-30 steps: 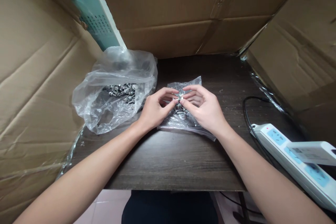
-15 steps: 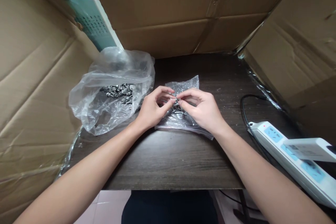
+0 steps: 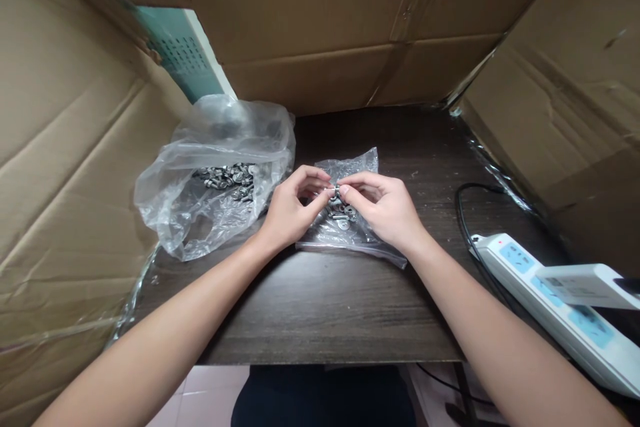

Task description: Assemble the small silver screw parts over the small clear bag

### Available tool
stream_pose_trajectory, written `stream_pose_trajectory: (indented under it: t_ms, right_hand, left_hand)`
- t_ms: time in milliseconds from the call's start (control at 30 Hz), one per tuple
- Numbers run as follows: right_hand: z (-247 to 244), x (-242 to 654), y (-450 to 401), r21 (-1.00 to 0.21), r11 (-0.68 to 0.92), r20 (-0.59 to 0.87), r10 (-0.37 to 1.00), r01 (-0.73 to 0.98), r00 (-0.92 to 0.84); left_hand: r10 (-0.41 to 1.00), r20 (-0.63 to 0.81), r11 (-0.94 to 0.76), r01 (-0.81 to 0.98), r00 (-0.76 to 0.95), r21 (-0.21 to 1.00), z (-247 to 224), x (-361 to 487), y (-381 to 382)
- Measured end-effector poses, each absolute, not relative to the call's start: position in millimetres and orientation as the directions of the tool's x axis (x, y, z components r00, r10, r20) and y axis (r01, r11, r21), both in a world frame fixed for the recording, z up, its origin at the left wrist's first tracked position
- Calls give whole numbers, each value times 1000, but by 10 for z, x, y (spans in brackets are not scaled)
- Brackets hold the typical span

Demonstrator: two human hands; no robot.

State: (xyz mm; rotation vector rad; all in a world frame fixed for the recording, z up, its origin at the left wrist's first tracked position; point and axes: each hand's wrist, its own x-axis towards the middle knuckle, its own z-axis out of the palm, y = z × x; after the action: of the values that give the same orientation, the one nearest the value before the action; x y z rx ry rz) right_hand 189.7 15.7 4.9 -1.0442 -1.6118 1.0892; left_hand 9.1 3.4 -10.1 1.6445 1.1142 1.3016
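Observation:
My left hand (image 3: 293,205) and my right hand (image 3: 383,205) meet at the fingertips, thumbs and index fingers pinched from either side on a small metal bolt (image 3: 336,193). Fingers partly cover it, so its exact shape is hard to make out. Below them lies a flat zip bag (image 3: 330,236) of clear plastic, with loose shiny hardware (image 3: 343,221) on or in it, partly behind my hands. To the left, a larger crumpled clear plastic bag (image 3: 170,197) gapes towards me and holds a heap of metal bolts (image 3: 230,177).
The dark wooden table (image 3: 320,320) has cardboard walls (image 3: 320,27) at the back and both sides. At the right, a white power strip (image 3: 530,280) carries a plugged-in white adapter (image 3: 580,285). A black cable (image 3: 461,213) curves beside it.
My fingers have shifted slightly around the bolt, and more shiny metal shows between them. The view has tilted a little; the bags stay in place.

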Motion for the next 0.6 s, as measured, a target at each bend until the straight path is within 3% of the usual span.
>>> stream_pose_trajectory:
  t_ms: [267, 600]
  right_hand:
    - [10, 1906, 165, -966, 251, 229, 939, 58, -256]
    - [24, 1937, 177, -947, 285, 237, 931, 150, -278]
  left_hand:
    - [948, 300, -313, 147, 104, 938, -107, 91, 42]
    - [930, 344, -362, 169, 128, 917, -116, 86, 36]
